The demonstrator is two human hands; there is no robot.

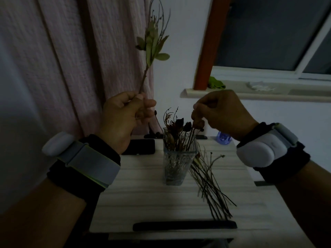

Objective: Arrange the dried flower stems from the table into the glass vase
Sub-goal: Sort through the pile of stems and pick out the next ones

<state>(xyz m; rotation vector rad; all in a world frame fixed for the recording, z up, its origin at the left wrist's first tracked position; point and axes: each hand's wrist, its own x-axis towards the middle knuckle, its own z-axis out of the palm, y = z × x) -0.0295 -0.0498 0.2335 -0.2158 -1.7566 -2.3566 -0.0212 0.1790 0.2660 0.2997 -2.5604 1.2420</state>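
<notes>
**Leafy sprig held high, vase below and between the hands**

The left hand (125, 111) grips a leafy dried sprig (152, 43) near its cut end, thumb and fingers (149, 103) curled round the stalk; its long axis runs almost straight up from the fist, leaves well above. The glass vase (179, 158) stands on the desk (143, 194) below and to the right of those fingers, already part filled, so the stalk's lower end must drop and swing rightwards to reach the mouth. The right hand (218, 111) is nearer the vase, directly above its rim, fingertips pinched together on a dark flower head (198, 122) of a stem standing in it (the light is dim, so the pinch is a judgement). More loose stems (211, 183) lie on the desk beneath the right wrist, just beside the vase.
</notes>
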